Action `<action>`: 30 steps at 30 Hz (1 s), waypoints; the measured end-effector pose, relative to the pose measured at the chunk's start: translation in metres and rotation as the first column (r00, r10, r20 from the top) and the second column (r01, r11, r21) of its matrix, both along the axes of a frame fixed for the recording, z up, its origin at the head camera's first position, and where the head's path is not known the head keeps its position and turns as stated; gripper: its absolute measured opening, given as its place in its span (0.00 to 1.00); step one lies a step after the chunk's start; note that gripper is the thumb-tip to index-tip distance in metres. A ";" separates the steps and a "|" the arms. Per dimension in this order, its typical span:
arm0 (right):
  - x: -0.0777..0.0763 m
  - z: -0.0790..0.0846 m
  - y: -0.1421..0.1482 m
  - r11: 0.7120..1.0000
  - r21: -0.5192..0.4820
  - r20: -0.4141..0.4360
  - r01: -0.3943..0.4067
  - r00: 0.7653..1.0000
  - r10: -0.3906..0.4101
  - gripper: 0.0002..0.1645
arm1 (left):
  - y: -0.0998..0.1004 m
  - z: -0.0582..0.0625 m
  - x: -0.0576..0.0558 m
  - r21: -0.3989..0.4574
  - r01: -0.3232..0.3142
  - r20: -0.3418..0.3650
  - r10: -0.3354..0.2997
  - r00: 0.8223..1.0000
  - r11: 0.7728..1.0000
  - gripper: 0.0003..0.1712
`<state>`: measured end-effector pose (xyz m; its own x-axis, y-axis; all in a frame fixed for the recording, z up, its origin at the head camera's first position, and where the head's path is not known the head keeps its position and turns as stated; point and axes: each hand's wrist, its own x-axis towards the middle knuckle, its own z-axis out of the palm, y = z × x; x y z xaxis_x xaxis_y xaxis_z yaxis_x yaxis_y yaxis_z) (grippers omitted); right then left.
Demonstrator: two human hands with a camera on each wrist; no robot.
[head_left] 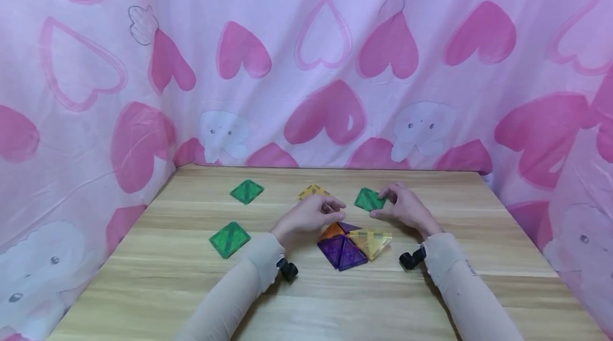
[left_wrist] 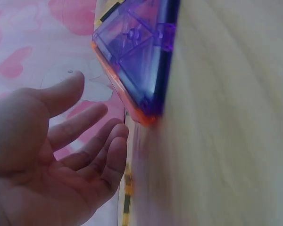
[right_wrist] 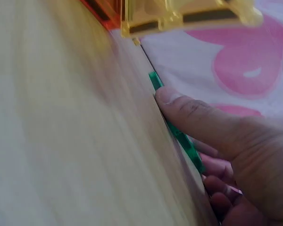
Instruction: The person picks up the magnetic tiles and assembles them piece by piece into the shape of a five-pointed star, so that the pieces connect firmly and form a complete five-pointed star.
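My right hand [head_left: 404, 208] pinches a green magnetic tile piece [head_left: 367, 200] between thumb and fingers at the back right of the table. The right wrist view shows the thumb on the edge of this green piece [right_wrist: 187, 147], which lies on or very near the tabletop. Beside the tile cluster hovers my left hand [head_left: 308, 216], fingers loosely bent, holding nothing. The cluster joins purple triangle tiles [head_left: 342, 251], an orange tile [head_left: 332, 232] and a clear yellow tile [head_left: 371, 243]; some tilt up from the table. A purple tile [left_wrist: 134, 35] stands close to the left fingers.
Two green diamond-shaped pieces, a far one [head_left: 247, 191] and a nearer one [head_left: 230, 239], lie on the left of the wooden table [head_left: 143, 277]. Behind the left hand lies a yellow piece [head_left: 312, 190], partly hidden. A pink heart-patterned curtain [head_left: 325, 53] encloses the back and sides.
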<state>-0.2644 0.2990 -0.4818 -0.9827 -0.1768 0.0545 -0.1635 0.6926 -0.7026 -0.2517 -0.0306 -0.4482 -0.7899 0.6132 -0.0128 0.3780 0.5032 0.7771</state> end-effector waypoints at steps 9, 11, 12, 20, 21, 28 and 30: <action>0.003 0.000 0.010 0.985 -0.052 0.001 -0.164 0.986 0.164 0.26 | 0.025 -0.003 -0.015 0.044 -0.097 0.091 0.093 0.991 0.994 0.27; 0.003 0.000 0.009 0.981 -0.053 -0.011 -0.189 0.982 0.189 0.26 | 0.029 -0.003 -0.018 0.027 -0.120 0.101 0.117 0.988 0.992 0.29; 0.002 0.000 0.009 0.979 -0.055 -0.017 -0.198 0.980 0.197 0.26 | 0.031 -0.003 -0.019 0.018 -0.133 0.103 0.130 0.986 0.991 0.30; 0.002 -0.003 0.003 0.990 -0.059 0.011 -0.128 0.992 0.129 0.29 | 0.042 -0.004 -0.022 0.029 -0.213 0.204 0.203 0.958 0.977 0.26; 0.002 -0.003 0.002 0.993 -0.054 0.012 -0.107 0.994 0.108 0.29 | 0.043 -0.004 -0.023 0.029 -0.217 0.196 0.207 0.959 0.976 0.24; 0.004 -0.003 -0.001 0.996 -0.044 -0.023 -0.084 0.996 0.083 0.19 | 0.044 -0.007 -0.025 0.006 -0.229 0.077 0.228 0.971 0.973 0.16; 0.004 -0.003 -0.003 0.994 -0.044 -0.032 -0.097 0.995 0.096 0.18 | 0.044 -0.008 -0.025 0.006 -0.248 0.066 0.248 0.967 0.969 0.16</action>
